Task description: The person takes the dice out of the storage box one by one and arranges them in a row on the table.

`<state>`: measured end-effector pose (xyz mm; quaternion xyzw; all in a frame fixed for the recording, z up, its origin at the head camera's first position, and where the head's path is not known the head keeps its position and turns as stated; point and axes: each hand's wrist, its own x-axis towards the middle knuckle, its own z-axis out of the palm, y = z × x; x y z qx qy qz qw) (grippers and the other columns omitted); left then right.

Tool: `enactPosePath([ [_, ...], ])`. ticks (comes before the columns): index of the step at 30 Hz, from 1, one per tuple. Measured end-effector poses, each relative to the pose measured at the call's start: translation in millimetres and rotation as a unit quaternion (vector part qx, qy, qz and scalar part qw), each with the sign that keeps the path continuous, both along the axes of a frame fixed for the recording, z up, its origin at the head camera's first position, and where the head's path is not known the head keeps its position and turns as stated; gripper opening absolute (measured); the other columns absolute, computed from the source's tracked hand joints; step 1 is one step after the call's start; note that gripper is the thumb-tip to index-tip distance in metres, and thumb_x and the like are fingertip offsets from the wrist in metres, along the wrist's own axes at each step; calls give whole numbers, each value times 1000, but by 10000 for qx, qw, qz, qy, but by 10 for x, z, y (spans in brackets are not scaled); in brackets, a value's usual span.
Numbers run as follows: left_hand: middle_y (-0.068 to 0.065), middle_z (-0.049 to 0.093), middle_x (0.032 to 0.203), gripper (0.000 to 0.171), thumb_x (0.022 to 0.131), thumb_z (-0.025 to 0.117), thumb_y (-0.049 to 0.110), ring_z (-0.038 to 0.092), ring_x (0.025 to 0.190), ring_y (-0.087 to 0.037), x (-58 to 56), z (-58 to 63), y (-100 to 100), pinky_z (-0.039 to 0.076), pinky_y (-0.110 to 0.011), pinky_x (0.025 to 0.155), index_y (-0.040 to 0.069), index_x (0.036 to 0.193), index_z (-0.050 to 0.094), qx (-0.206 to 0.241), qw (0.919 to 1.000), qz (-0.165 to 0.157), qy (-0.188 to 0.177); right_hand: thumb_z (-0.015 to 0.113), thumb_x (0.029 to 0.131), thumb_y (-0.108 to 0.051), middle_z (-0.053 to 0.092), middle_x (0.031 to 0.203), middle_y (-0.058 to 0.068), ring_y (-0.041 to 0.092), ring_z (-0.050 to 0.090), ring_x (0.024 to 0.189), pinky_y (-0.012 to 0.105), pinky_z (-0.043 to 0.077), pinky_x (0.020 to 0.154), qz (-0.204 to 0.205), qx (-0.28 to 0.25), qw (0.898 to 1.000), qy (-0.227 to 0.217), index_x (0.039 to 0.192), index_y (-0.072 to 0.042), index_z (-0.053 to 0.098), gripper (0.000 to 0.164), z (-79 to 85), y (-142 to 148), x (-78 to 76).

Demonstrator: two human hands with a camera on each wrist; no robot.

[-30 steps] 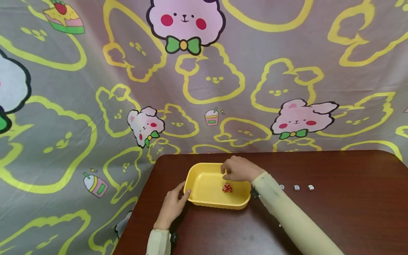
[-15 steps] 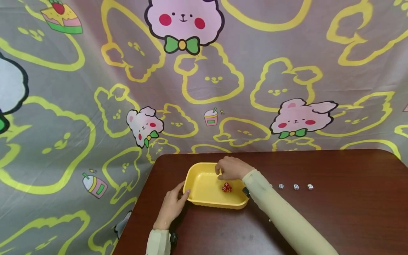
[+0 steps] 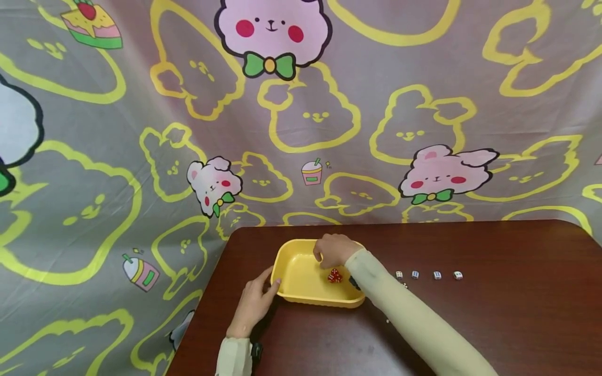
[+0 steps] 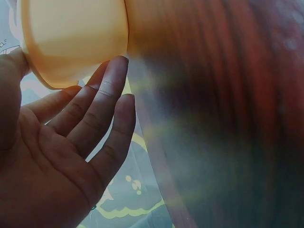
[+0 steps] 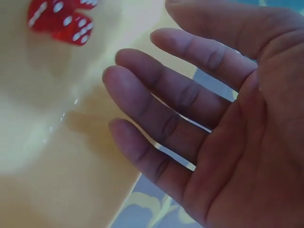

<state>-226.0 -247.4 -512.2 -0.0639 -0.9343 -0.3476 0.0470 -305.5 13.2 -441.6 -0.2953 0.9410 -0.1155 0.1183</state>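
A yellow plastic tray (image 3: 301,300) sits on the dark wooden table. My left hand (image 3: 254,303) holds its left end, the thumb over the rim and the fingers along the outside; the left wrist view shows those fingers (image 4: 102,90) against the wall. Inside the tray, right of its middle, a small cluster of red dice (image 3: 335,276) lies together. My right hand (image 3: 335,250) hovers above the tray's far side, just behind the dice. In the right wrist view its fingers (image 5: 137,95) are loosely bent and spread, with nothing seen between them.
Several white dice (image 3: 437,275) lie in a row on the table (image 3: 517,308), right of the tray and beyond the right forearm. Small pale specks show beside that sleeve. A patterned cloth (image 3: 357,130) hangs behind the table and along its left side.
My right hand has moved left above the tray, and its forearm has uncovered another white die. My left hand, the tray and the red dice stay put.
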Motion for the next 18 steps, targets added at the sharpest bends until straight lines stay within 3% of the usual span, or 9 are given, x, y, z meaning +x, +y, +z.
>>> enactPosePath([
  [3, 4, 56, 63, 42, 96, 59, 36, 48, 50, -12, -3, -1, -4, 40, -22, 53, 21, 136, 56, 3, 10000, -6, 11, 64, 78, -7, 37, 56, -10, 9, 30, 54, 26, 27, 52, 43, 164, 9999, -32, 56, -21, 52, 29, -9, -36, -4],
  [5, 4, 56, 63, 42, 96, 59, 35, 49, 51, -12, -3, 0, -2, 40, -22, 53, 21, 136, 56, 6, 10000, -10, 19, 60, 77, -3, 28, 49, -8, 9, 22, 50, 26, 21, 48, 46, 270, 9996, -41, 50, -21, 43, 36, -17, -53, -20],
  [11, 4, 57, 63, 43, 97, 58, 36, 48, 50, -10, -5, 6, 5, 41, -22, 52, 21, 137, 55, -3, 10000, 0, -20, 58, 77, -2, 27, 48, -8, 8, 20, 48, 25, 19, 47, -44, 593, 9982, -10, 48, -22, 40, 40, -63, -92, -85],
  [18, 4, 56, 63, 43, 97, 58, 36, 46, 49, -8, -1, 11, 13, 40, -22, 54, 21, 137, 55, -37, 10000, 26, -2, 58, 80, -5, 17, 55, -5, 11, 15, 52, 28, 17, 49, -49, 1111, 9933, -301, 53, -20, 30, 42, -120, -142, -89],
])
